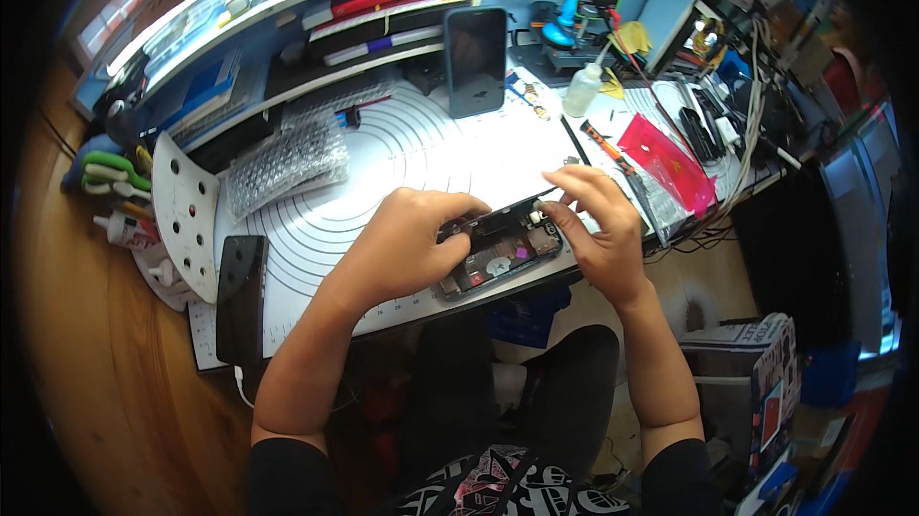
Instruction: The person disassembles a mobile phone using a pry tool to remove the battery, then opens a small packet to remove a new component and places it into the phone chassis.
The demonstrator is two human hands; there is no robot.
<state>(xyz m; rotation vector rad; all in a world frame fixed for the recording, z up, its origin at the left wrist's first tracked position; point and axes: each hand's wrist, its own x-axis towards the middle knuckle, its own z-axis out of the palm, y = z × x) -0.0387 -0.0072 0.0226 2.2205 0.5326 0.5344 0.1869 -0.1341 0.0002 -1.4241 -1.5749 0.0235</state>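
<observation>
An opened smartphone (503,265) lies at the front edge of the white work mat, its inner parts showing. My left hand (402,240) is closed on its left end, thumb over the inside and fingers along the far edge. At the phone's right end, my right hand (605,229) has its fingers curled, the thumb by the upper right corner. A small pale piece shows at that thumb tip; what it is, and how the fingers grip it, is too small to make out.
A dark phone with a white cable (239,301) lies on the left. Bubble wrap (292,167), a propped-up phone (476,61), a clear bottle (582,90), a screwdriver (603,143) and a pink packet (665,160) surround the mat (383,157). Shelves with boxes (383,9) stand behind.
</observation>
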